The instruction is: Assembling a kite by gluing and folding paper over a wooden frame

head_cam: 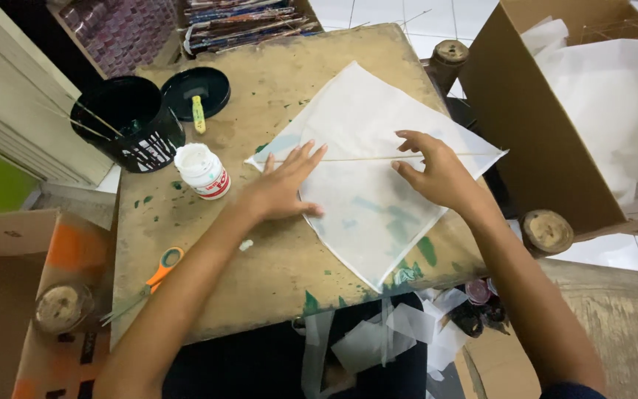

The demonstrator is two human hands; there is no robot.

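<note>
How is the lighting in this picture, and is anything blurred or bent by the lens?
Head view: soft, even light, faint shadows under the left hand and right hand; paper bright but not glaring; table edges bow from wide-angle distortion; hands sharp.

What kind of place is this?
Probably a small home craft workshop: a paint-stained wooden table, thin white paper with a slim stick, a glue bottle, and orange scissors.

stained wooden table (260,251), white tiled floor (629,255)
</note>
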